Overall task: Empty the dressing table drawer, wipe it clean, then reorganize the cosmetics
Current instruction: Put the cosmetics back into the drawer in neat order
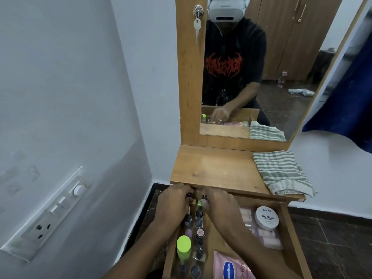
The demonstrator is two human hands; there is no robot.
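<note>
Pinching dark-capped nail polish bottles (204,196) in the drawer (289,234), the left hand (175,200) and right hand (218,205) show narrow grips; light fragile glass, probably safest lifted by the cap.

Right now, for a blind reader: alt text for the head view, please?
The left hand and right hand each pinch a small dark bottle at the back of an open drawer holding nail polish bottles, a white jar and a pink pouch. A striped cloth lies on the table top below a mirror.
</note>
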